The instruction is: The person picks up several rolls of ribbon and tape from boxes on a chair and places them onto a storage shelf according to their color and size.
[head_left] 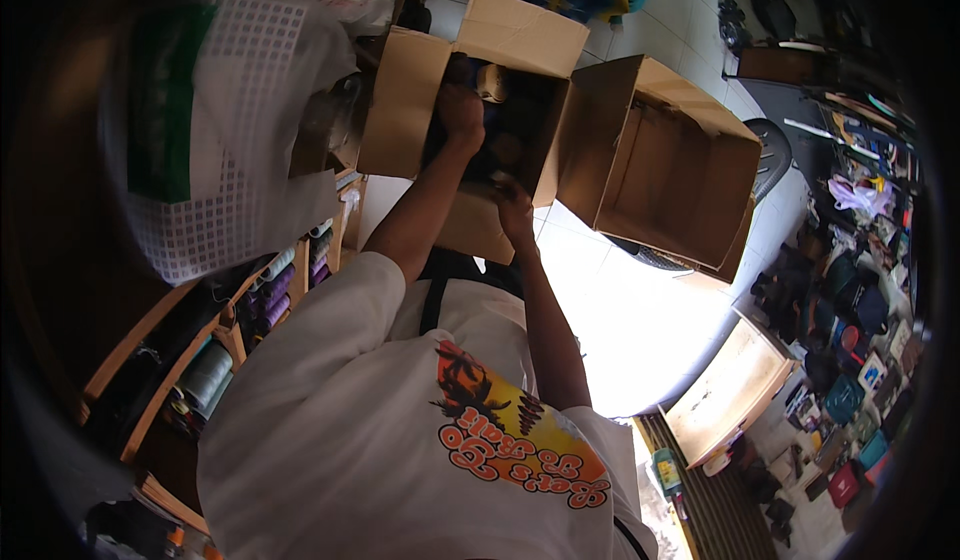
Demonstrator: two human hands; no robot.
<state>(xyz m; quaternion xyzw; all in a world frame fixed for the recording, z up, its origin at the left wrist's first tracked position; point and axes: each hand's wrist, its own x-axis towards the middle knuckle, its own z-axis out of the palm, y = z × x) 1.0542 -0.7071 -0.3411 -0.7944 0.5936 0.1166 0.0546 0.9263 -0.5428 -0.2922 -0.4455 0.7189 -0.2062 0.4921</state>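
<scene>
One wooden shelf rack (234,343) along the left, loaded with thread spools: at least three purple spools (275,298) and several grey spools (207,375), packed too tightly for a full count. One large white plastic bag (250,110) with a green panel and a grid print, left of the boxes; contents hidden. Two open cardboard boxes side by side above tiled floor (580,245): the left box (404,100) with flaps spread wide and dark, shadowed contents; the right box (680,165) tilted, with brown inner walls in view. One pale wooden panel (722,390) at lower right, near one bottle (666,470).

Two hands at the left box. Left hand (462,118) down inside, near the left wall, close to a dark thing (459,68); cannot tell whether clamped on it. Right hand (515,205) at the near edge, fingers bent; cannot tell whether gripping anything. Inside the same box, one tan rounded thing (491,82) toward the far side, and one dimmer roundish shape (507,147) nearer.
</scene>
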